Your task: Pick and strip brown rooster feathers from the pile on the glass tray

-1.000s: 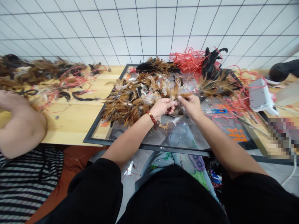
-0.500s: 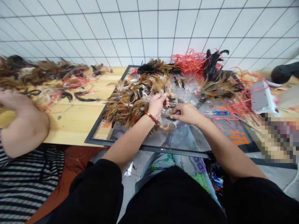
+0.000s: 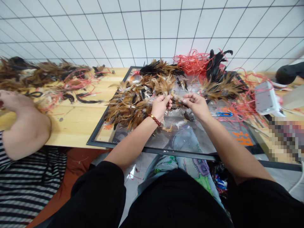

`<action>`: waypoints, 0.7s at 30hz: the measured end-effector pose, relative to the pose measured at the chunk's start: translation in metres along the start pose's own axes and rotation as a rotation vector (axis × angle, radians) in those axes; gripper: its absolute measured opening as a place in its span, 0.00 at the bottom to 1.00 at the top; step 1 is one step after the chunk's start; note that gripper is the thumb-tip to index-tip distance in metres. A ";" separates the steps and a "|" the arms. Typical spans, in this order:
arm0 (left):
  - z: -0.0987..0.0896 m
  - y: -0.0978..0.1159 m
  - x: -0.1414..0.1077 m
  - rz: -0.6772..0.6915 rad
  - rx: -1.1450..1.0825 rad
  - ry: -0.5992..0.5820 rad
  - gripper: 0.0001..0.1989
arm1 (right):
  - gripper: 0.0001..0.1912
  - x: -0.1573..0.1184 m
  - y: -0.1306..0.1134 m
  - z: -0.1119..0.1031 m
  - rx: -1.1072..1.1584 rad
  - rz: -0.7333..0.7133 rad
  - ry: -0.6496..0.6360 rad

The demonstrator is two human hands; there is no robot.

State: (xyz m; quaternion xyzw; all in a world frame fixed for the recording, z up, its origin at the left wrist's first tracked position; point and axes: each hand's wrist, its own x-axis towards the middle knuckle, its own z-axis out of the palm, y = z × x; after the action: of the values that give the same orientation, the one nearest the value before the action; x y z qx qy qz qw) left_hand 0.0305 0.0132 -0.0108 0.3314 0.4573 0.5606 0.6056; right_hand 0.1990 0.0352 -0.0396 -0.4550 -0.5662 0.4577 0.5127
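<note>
My left hand (image 3: 162,106), with a beaded bracelet (image 3: 155,120) at the wrist, is closed in a pinch on brown feathers (image 3: 164,85) that fan out above its fingertips. To its right, my right hand (image 3: 196,104) has thumb and fingertips drawn together; whatever is between them is too small to make out. Left of my hands spreads a heap of brown feathers (image 3: 128,110). A few loose dark feathers (image 3: 189,116) lie just below my right hand. Under everything is a dark-framed glass panel (image 3: 152,149). Blue thread snips (image 3: 223,114) rest right of my right hand.
Red plastic strands (image 3: 193,65) are tangled at the back beside black feathers (image 3: 213,65). More brown feathers (image 3: 223,87) lie at right, near a white box (image 3: 267,98). At left, a co-worker's arm (image 3: 26,126) rests on the wooden table (image 3: 71,126) near another feather pile (image 3: 42,72).
My right hand has moved up and slightly right, away from the glass surface, its fingertips a little farther from my left hand. My left hand stays almost where it was.
</note>
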 end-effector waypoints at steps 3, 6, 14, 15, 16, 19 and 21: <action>0.001 0.000 0.000 -0.009 0.007 0.006 0.08 | 0.25 0.001 -0.004 -0.005 0.163 0.037 -0.008; 0.001 0.000 -0.001 -0.004 0.002 0.005 0.07 | 0.27 -0.002 -0.008 -0.006 0.234 0.114 -0.069; 0.001 0.003 -0.006 -0.061 -0.037 -0.125 0.08 | 0.18 -0.011 -0.018 0.002 0.146 0.095 -0.107; 0.001 0.004 -0.006 -0.071 -0.031 -0.114 0.08 | 0.18 -0.012 -0.019 0.003 0.160 0.086 -0.106; 0.000 0.004 -0.006 -0.082 -0.019 -0.103 0.08 | 0.18 -0.012 -0.021 0.003 0.180 0.084 -0.103; -0.001 0.003 -0.006 -0.148 0.044 -0.116 0.07 | 0.18 -0.011 -0.023 0.001 0.229 0.099 -0.078; -0.002 0.001 -0.006 -0.206 0.087 -0.159 0.07 | 0.19 -0.011 -0.022 0.000 0.243 0.110 -0.064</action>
State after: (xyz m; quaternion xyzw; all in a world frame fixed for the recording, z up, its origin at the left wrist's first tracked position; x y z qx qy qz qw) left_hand 0.0287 0.0075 -0.0096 0.3519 0.4633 0.4470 0.6795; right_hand 0.1983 0.0211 -0.0195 -0.4051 -0.4970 0.5647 0.5196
